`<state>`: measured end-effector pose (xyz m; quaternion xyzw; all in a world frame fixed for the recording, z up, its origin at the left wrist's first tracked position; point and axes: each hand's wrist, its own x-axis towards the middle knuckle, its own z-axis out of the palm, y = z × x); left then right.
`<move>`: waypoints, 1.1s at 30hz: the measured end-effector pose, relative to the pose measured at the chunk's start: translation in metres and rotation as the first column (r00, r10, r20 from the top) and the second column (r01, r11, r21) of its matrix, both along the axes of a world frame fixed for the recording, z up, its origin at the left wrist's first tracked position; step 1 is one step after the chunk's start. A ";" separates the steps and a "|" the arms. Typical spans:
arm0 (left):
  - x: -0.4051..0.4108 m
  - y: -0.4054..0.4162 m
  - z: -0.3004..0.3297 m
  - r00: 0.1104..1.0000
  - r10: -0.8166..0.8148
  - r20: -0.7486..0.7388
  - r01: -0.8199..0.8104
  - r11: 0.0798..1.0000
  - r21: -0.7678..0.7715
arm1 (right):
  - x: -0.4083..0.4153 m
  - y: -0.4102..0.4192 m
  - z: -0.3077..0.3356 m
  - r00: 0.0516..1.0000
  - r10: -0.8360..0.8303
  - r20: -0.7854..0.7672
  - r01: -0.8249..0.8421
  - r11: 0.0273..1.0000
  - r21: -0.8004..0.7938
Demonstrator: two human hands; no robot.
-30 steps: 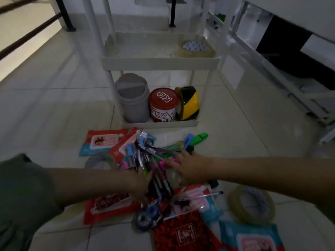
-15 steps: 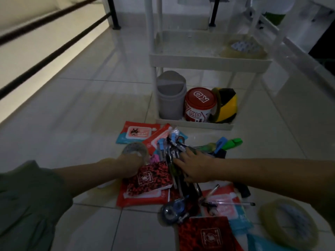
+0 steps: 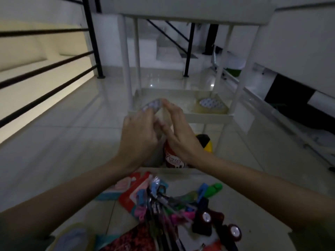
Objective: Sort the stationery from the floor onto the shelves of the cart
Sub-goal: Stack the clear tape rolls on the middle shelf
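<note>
- both hands are up off the floor pile now, and the tape roll [image 3: 152, 105] that the left hand was reaching for half a second ago has come up with them to the front edge of the cart's middle shelf [image 3: 178, 115].
- left hand [image 3: 138, 131] has its fingers curled round the near side of the roll, holding it tilted, just above the shelf lip.
- right hand [image 3: 178, 132] is flat and straight-fingered, its fingertips [image 3: 165, 102] touching the roll's far edge, steadying rather than gripping.
- another tape roll [image 3: 211, 104] already lies flat at the back right of that same shelf, so like goes with like here.
- to land it well, i'd say: clear the lip first, lower it flat, let go only once it sits on the shelf.
- risk, as i judge it: released on its edge, it could roll back off the front.
- plenty left on the floor: pens and markers [image 3: 163, 201], a green highlighter [image 3: 214, 189], red packets [image 3: 135, 193].
- bottom shelf shows a red tin [image 3: 174, 160] and a yellow-black roll [image 3: 205, 144], partly hidden behind the wrists.
</note>
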<state>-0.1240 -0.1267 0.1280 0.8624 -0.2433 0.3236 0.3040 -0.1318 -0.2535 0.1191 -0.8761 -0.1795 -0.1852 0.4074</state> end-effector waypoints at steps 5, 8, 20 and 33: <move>0.055 -0.043 0.038 0.986 0.102 0.130 -0.133 0.959 0.252 | 0.033 -0.049 0.028 0.933 -0.299 0.200 0.349 0.887 -0.303; 0.081 -0.067 0.034 0.988 0.150 -0.046 -0.125 0.927 0.355 | 0.038 -0.071 0.028 0.820 -0.571 0.019 0.497 0.697 -0.517; 0.115 -0.060 0.013 0.972 0.194 0.130 -0.233 0.778 0.584 | 0.077 -0.054 0.027 0.749 -0.566 -0.344 0.332 0.770 -0.545; 0.118 -0.028 -0.004 0.943 -0.025 -0.333 0.193 0.854 0.483 | 0.072 -0.022 0.023 0.766 -0.596 -0.242 0.307 0.669 -0.677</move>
